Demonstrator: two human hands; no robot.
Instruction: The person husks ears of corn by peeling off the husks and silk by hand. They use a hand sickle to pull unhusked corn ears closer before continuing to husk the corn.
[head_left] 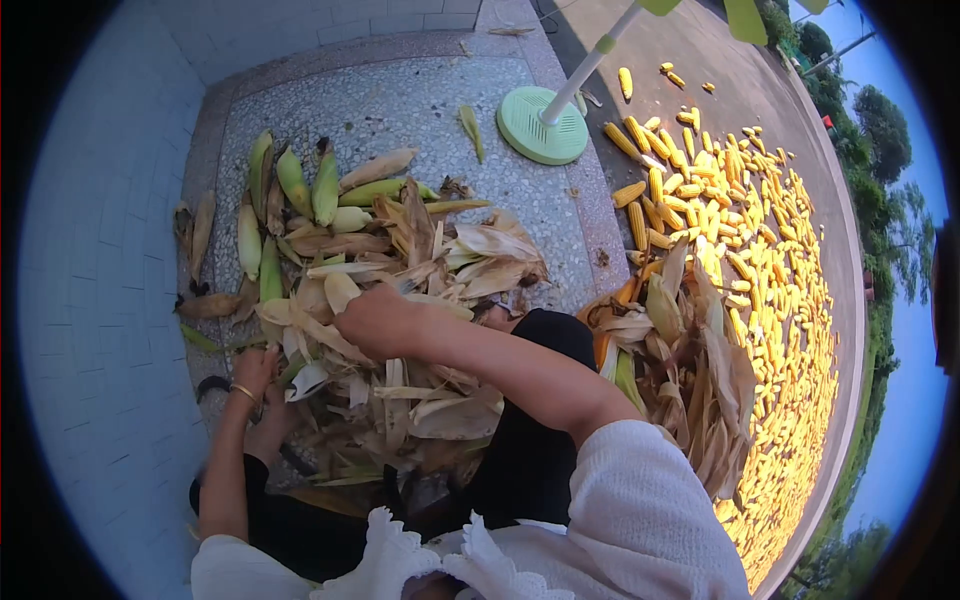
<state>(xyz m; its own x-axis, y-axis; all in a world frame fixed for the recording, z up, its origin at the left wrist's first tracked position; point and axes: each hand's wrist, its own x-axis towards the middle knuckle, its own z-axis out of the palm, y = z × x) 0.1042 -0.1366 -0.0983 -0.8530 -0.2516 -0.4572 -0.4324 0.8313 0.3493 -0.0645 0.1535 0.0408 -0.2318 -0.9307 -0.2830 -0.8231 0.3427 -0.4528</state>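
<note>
My right hand [378,322] is closed, with a pale corn husk [341,290] showing at its fingers. Lower left, my left hand [257,370], with a bangle at the wrist, has its fingers closed round the lower end of an ear of corn [292,368], which is partly covered by husk. Loose dry husks [440,412] lie heaped under and between both hands. Just beyond them, several unhusked ears of corn [326,188], some green and some dry, rest on the speckled floor [400,100].
A green round stand base [543,125] with a white pole stands at the far edge of the floor. Beside my right knee is a pile of husks [690,370]. Many bare yellow cobs [770,290] spread over the pavement on the right. A tiled wall [100,300] runs along the left.
</note>
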